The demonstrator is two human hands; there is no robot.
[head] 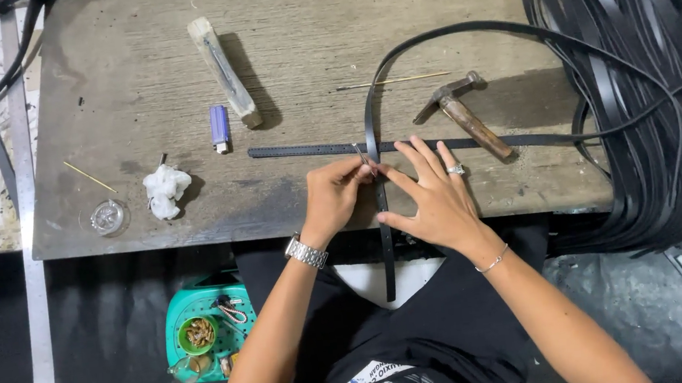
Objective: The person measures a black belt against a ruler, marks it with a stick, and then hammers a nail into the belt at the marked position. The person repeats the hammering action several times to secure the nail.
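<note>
Left hand point(333, 194) pinches a thin tool point(360, 155) at the strap point(385, 237); right hand point(436, 194) lies flat, fingers spread, beside it. Strap runs toward the body, crossing a belt point(303, 150) lying sideways.

Leather workshop: hammer point(465, 115), heaped black straps point(639, 59).
</note>
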